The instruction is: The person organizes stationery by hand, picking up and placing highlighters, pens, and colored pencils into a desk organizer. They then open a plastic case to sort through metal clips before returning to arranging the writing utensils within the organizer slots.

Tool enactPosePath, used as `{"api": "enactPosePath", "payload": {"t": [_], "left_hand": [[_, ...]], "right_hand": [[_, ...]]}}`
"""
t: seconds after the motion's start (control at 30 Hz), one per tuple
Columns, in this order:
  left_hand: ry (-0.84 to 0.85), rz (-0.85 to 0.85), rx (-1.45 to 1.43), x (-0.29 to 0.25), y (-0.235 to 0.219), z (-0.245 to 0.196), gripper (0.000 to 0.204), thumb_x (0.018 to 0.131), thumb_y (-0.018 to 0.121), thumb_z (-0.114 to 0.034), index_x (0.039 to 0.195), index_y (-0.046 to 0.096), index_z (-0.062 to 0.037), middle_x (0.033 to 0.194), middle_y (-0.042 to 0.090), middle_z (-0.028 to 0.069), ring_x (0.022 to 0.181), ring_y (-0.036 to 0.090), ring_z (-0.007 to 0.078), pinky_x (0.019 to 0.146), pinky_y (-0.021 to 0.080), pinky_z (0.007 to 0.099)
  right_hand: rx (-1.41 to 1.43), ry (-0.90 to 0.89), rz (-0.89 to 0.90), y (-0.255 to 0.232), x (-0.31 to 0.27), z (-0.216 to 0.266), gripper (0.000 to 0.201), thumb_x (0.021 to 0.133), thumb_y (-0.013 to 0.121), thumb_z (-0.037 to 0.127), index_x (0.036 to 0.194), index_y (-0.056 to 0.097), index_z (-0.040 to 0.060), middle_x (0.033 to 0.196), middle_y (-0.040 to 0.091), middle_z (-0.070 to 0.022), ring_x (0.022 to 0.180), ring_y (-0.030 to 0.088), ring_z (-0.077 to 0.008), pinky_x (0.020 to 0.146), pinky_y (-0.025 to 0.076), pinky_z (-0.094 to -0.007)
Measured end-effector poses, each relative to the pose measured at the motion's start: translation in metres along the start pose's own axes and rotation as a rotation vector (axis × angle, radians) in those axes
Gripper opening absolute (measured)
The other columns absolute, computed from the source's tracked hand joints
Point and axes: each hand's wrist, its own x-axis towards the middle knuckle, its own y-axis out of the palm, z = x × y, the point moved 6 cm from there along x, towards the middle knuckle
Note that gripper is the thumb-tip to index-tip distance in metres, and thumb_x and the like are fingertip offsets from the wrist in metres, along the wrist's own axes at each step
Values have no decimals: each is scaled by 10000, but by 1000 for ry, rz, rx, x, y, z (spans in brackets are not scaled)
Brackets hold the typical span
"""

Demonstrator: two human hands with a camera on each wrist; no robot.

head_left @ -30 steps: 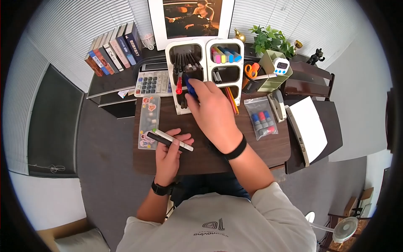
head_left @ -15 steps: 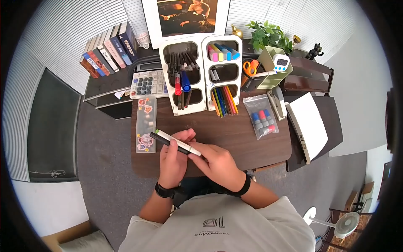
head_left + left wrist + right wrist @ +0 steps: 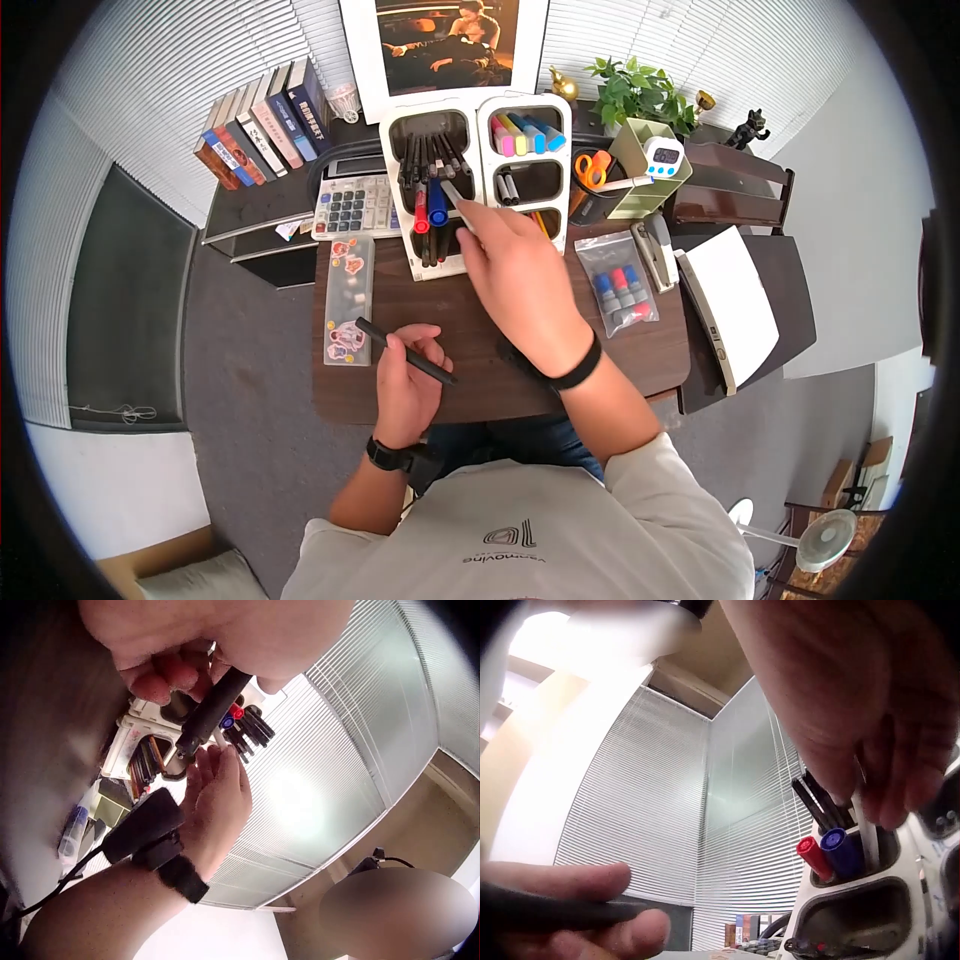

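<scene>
In the head view, a white pen rack [image 3: 479, 150] with two columns of compartments stands at the back of the desk. My right hand [image 3: 525, 285] pinches a white marker [image 3: 868, 840], its end inside the left column's middle compartment. Right beside it in that compartment stand a blue marker [image 3: 437, 206] and a red marker [image 3: 421, 212]. Nearer the front of the desk, my left hand [image 3: 407, 397] grips a slim black marker [image 3: 434, 370] between thumb and fingers. The same black marker [image 3: 214, 712] crosses the left wrist view. My right fingertips are partly hidden behind the hand in the head view.
Highlighters [image 3: 525, 135] fill the rack's top right compartment. A stickered pencil case [image 3: 348, 300] and a calculator [image 3: 352, 205] lie to the left. At the right are a bag of small bottles [image 3: 620, 290], a stapler [image 3: 655, 255] and a mesh cup with orange scissors [image 3: 592, 170].
The blue marker was left in the rack. My right hand came back to the left hand, took the white marker from it and carried it up to the rack. My left hand keeps the black marker.
</scene>
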Motion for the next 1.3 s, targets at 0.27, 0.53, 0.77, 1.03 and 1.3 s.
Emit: {"api": "enactPosePath", "payload": {"t": [0.27,0.53,0.77,1.03,1.3], "left_hand": [[32,8,-37,1,-4,3,551,1141,303,-490,1245,624,-55,895,557,15,829,492,149,793,427,342],[55,94,117,-1,5,3,745,1087,357,-606,1453,516,23,1174,622,89,1109,595,203,999,481,392],[33,129,160,-1,7,4,461,1117,466,-313,1472,484,-20,1137,643,82,1074,612,173,1001,494,375],[-1,56,149,-1,1,2,428,1114,452,-288,1464,484,-44,1118,659,85,1064,629,184,1001,514,397],[-98,-111,-138,7,4,-1,534,1123,405,-340,1595,299,-113,1349,643,179,1207,630,261,1046,493,450]], "right_hand": [[161,25,134,-11,-34,26,372,917,716,153,1261,636,36,998,684,-157,938,677,-360,775,562,-441],[380,-49,231,-7,-92,29,329,846,790,115,1160,700,76,886,701,-97,783,696,-288,687,573,-399],[93,-110,-170,-56,-23,11,310,783,803,-10,1078,726,46,866,671,-93,739,635,-290,670,531,-375],[116,-110,-126,-13,-4,3,324,894,701,22,1217,676,22,917,697,-161,852,671,-366,760,552,-450],[-31,-70,375,18,-48,10,113,883,655,90,976,625,33,870,646,-146,815,706,-341,665,581,-426]]}}
